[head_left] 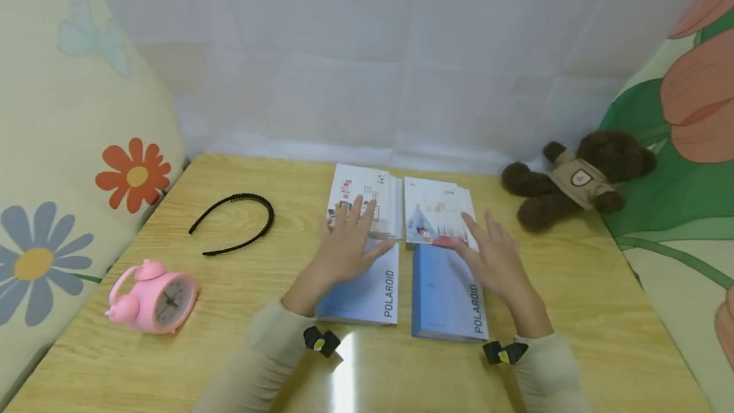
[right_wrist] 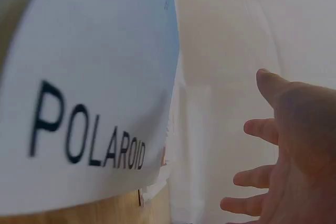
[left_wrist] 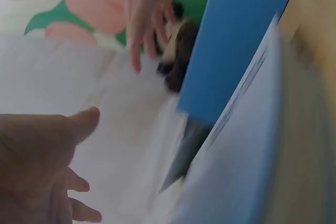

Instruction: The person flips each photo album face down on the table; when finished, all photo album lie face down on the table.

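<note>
Blue albums (head_left: pixel 447 295) lie under both flat hands (head_left: pixel 421 250).

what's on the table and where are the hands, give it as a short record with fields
surface: wooden table
left hand: open, fingers straight, over the left card stack and left Polaroid album
right hand: open, fingers straight, over the right card stack and right Polaroid album
albums: side by side, blue, apart
left of albums: black headband, pink alarm clock
right of albums: brown teddy bear
contact: cannot tell if hands touch
</note>
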### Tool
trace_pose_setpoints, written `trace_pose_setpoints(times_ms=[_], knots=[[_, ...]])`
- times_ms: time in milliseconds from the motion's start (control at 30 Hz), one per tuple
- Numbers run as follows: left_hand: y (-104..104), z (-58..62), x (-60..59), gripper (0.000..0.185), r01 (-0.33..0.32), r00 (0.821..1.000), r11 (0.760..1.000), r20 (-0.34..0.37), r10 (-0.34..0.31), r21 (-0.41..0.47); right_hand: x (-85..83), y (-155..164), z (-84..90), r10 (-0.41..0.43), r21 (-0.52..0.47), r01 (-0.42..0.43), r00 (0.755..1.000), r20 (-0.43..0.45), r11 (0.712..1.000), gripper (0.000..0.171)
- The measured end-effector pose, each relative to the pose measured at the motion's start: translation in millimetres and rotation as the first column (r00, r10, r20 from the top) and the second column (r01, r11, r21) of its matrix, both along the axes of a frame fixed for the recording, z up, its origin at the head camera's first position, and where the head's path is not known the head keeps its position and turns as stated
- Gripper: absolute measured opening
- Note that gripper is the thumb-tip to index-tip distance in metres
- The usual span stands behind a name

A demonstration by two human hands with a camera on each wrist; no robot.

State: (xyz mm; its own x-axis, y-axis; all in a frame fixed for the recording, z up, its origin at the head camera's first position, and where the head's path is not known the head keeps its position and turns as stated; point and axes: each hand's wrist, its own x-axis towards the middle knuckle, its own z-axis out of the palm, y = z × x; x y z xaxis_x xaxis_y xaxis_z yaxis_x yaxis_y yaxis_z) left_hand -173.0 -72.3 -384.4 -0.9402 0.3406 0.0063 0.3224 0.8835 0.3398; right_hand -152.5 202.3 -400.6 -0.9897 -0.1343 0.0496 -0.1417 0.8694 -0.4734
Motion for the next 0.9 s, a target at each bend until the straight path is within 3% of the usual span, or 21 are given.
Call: trace_pose_setpoints(times_ms=[167,400,533,700,900], knots=[[26.1,-18.8,25.1,0.09,0.119,0.988,0.99,0.086,-0.125,0.073,12.3,3.2,-10.9,0.063,-0.039,-0.062,0.998,0.014,0.997,0.065],[49.5,-37.5,61.0,0.12,0.225,0.958,0.972,0.169,-0.233,0.063,23.6,2.3,-31.7,0.094,-0.065,-0.089,0.993,0.07,0.994,0.073],[59.4,-47.9,72.2,0.131,0.217,0.963,0.976,0.159,-0.22,0.037,26.3,2.2,-36.9,0.108,-0.076,-0.103,0.993,0.053,0.992,0.073],[66.8,-56.6,77.1,0.113,0.172,0.983,0.985,0.065,-0.173,0.019,27.3,1.3,-40.4,0.114,-0.112,-0.109,0.993,0.042,0.988,0.073],[68.2,-58.8,79.1,0.102,0.174,0.984,0.984,0.032,-0.176,0.039,30.5,-2.2,-42.3,0.1,-0.139,-0.09,0.993,0.069,0.986,0.067]])
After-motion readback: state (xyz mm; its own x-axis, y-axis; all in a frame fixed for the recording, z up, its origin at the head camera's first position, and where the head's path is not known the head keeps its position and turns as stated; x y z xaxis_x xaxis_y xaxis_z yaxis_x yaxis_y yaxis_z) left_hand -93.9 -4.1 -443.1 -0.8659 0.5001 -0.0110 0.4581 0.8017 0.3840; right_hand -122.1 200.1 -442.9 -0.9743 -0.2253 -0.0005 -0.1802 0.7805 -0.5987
